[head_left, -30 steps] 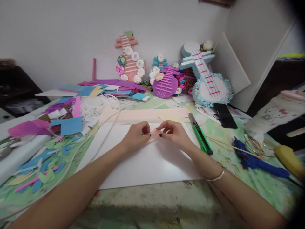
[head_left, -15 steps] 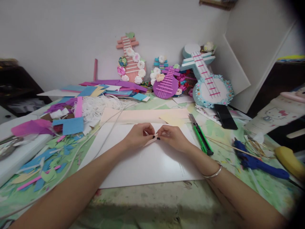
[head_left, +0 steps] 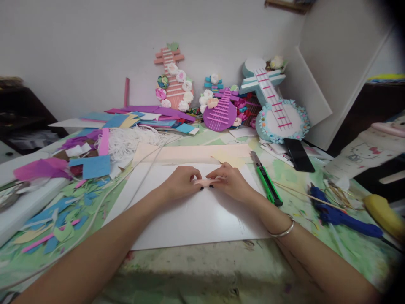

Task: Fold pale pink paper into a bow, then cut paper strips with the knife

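Observation:
A small pale pink piece of paper [head_left: 204, 182] is stretched between my two hands, over a white board [head_left: 193, 223]. My left hand [head_left: 181, 182] pinches its left end between thumb and fingers. On the other end, my right hand [head_left: 233, 180] closes in the same kind of pinch; the fingers partly cover the piece. Behind my hands lies a long pale peach paper strip [head_left: 177, 154], with a pale yellow paper piece [head_left: 228, 158] over its right part. A green utility knife [head_left: 266, 179] with its blade out rests right of my right hand.
Paper scraps [head_left: 60, 217] and a tangle of white string [head_left: 129, 141] cover the left side. On the right are a blue glue gun [head_left: 344, 217], a black phone [head_left: 299, 155] and a tumbler [head_left: 363, 150]. Several decorated lute-shaped crafts [head_left: 221, 110] lean at the wall. A cable [head_left: 107, 196] crosses the table.
My fingertips have moved apart along the pink paper, which was slanted and mostly hidden between them. Now it lies nearly level, with more of it showing.

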`<state>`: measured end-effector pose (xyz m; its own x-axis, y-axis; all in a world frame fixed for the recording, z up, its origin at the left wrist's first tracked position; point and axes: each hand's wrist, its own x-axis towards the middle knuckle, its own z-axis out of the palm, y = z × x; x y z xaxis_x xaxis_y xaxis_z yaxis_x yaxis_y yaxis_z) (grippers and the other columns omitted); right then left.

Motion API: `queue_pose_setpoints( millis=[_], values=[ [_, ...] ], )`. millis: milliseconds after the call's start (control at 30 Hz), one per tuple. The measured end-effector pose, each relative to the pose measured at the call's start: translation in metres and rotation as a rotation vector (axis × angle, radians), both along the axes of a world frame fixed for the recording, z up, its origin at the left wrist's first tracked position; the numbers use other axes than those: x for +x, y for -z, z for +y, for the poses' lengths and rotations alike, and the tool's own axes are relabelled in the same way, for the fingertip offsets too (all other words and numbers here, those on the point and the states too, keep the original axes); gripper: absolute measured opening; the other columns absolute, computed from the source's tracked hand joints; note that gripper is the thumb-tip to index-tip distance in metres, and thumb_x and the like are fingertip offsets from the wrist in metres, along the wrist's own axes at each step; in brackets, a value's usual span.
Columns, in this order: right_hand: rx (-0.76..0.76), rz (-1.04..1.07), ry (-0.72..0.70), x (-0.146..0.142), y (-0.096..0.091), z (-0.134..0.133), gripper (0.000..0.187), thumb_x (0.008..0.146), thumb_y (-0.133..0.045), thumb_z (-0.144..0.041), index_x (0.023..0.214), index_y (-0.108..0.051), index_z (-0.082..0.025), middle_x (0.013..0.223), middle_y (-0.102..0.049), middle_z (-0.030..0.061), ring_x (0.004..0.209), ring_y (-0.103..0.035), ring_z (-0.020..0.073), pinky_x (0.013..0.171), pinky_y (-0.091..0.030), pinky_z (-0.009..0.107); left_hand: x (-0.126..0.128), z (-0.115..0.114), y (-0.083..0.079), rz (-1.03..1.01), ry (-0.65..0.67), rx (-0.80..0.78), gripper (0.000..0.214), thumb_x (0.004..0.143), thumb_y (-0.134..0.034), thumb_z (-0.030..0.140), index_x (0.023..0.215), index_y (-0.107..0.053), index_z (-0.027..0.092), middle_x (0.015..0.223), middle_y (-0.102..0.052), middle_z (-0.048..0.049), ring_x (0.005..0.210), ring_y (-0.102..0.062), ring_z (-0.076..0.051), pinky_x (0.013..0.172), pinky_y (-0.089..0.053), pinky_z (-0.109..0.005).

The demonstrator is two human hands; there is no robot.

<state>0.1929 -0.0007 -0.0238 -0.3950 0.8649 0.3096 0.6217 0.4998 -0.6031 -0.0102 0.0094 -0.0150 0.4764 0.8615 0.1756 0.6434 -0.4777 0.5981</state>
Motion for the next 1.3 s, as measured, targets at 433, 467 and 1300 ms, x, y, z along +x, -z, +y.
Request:
queue_pose_setpoints(
  millis=[433,467,1300],
  values=[
    [-0.067,-0.037,-0.071,0.014,0.002,0.009,0.024,0.075,-0.061,-0.013,0.092,-0.076,-0.022,0.084,-0.069,0.0032,0.067,-0.058,0.0129,0.064,-0.043,0.025,-0.002,0.001,0.001,0.053,-0.021,-0.015,0.015,0.070,-0.059,0.034,0.070,-0.067,0.021,0.047,-0.047,0.0052,0.047,-0.044,-0.011,0.050,-0.030,-0.023],
    [-0.062,-0.042,-0.077,0.014,0.002,0.009,0.024,0.075,-0.061,-0.014,0.093,-0.076,-0.023,0.085,-0.069,0.0030,0.066,-0.058,0.0127,0.064,-0.043,0.025,-0.002,0.000,0.001,0.053,-0.020,-0.016,0.015,0.070,-0.060,0.034,0.070,-0.067,0.021,0.047,-0.047,0.0052,0.047,-0.044,-0.011,0.050,-0.030,-0.023],
    [0.205,-0.268,-0.160,0.012,-0.002,0.004,0.030,0.084,-0.052,-0.005,0.104,-0.070,-0.017,0.091,-0.063,0.0091,0.087,-0.055,0.0193,0.079,-0.043,0.030,-0.008,0.003,0.001,0.138,0.042,0.005,0.014,0.075,-0.055,0.030,0.066,-0.057,0.020,0.056,-0.053,0.0032,0.055,-0.047,-0.013,0.053,-0.029,-0.024]
  ],
)
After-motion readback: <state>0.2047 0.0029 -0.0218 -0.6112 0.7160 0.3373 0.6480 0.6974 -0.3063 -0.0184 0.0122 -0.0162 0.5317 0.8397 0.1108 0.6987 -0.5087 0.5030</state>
